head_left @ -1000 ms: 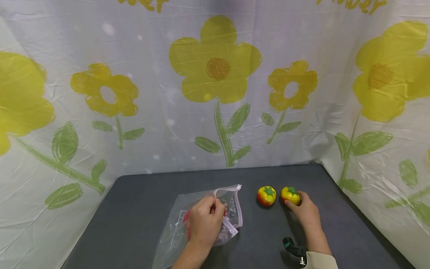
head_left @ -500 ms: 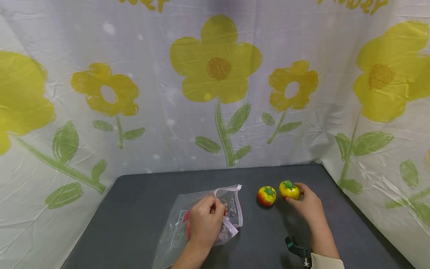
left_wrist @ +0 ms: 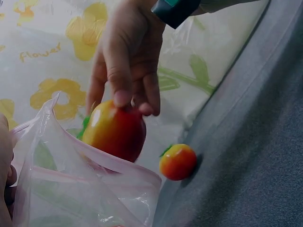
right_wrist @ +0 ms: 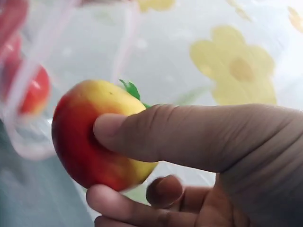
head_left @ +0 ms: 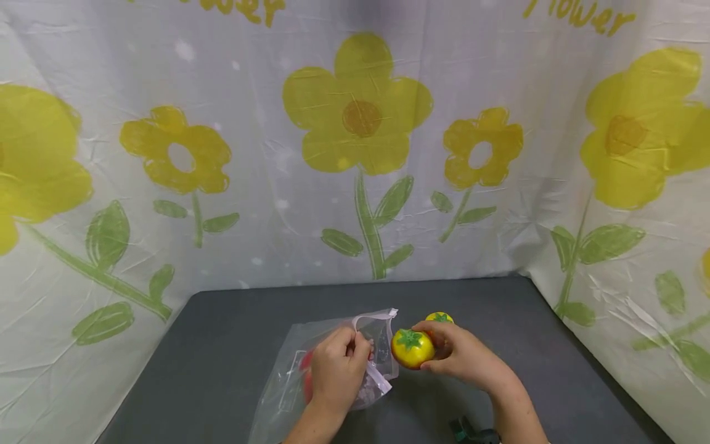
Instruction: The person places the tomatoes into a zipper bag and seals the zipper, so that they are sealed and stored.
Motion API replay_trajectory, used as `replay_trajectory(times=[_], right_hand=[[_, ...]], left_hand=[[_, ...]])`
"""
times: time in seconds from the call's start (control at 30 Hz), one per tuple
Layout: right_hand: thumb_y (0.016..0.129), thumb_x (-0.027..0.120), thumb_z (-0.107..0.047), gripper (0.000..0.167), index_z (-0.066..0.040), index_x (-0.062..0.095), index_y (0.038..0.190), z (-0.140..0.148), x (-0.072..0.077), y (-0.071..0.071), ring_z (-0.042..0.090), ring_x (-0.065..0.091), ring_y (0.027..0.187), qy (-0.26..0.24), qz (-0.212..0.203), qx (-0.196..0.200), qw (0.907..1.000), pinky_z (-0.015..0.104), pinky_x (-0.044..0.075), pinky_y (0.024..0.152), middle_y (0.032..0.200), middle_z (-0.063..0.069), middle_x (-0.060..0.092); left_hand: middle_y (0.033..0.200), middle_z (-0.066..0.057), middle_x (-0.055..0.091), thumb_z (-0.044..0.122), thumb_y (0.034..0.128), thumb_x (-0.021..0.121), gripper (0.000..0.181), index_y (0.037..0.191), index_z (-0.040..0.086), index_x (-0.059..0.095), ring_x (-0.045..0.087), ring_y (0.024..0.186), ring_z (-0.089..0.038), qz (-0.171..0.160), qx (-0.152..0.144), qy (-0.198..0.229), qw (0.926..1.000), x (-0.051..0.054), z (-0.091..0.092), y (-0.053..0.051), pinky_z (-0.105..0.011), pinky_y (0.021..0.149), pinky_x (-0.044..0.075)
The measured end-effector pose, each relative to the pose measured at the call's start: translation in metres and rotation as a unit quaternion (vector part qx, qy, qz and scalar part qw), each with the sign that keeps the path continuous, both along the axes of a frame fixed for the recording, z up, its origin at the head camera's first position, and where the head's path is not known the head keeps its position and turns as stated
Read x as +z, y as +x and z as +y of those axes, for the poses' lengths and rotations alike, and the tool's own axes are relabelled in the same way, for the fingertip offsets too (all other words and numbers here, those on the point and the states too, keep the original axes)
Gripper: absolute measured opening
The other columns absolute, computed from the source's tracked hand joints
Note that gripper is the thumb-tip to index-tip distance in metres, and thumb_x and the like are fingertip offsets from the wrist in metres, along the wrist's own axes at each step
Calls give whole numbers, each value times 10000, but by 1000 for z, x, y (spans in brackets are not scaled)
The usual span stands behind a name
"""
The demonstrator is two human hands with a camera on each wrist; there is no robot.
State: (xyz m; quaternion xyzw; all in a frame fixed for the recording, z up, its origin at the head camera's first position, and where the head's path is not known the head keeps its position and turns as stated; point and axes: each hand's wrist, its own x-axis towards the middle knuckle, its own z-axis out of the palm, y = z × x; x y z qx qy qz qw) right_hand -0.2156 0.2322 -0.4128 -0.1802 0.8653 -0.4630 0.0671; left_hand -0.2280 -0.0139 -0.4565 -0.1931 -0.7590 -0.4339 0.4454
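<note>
While left fingers pinch a clear plastic bag, right fingers grip a glossy, rounded fruit.

The right hand grips a round fruit, red on one side and yellow on the other. The thumb presses against its near face; the other visible fingers lie below. A green leaf projects from the fruit's far side. At left, blurred, the pink edge of a bag crosses red rounded items. A white sheet with yellow flowers stands behind.
</note>
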Motion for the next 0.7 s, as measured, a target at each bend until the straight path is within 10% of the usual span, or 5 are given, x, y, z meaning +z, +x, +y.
replay_trajectory(times=[0.27,0.7], right_hand=[[847,831,-136,575,-93,628,1382,-41,-15,-5,66,480,636,900,619,437,9931,253,434,605,726,-66,541],[939,504,75,388,-70,654,1265,-54,-21,-6,71,470,674,677,525,802,9931,255,438,630,1150,68,679]], left_hand=[[604,137,335,26,793,670,354,602,199,428,296,523,39,155,-128,-122,9997,-1,1,0,-110,459,240],[589,116,334,25,802,664,355,601,186,420,288,508,26,124,-237,-147,9995,1,0,1,-113,455,243]])
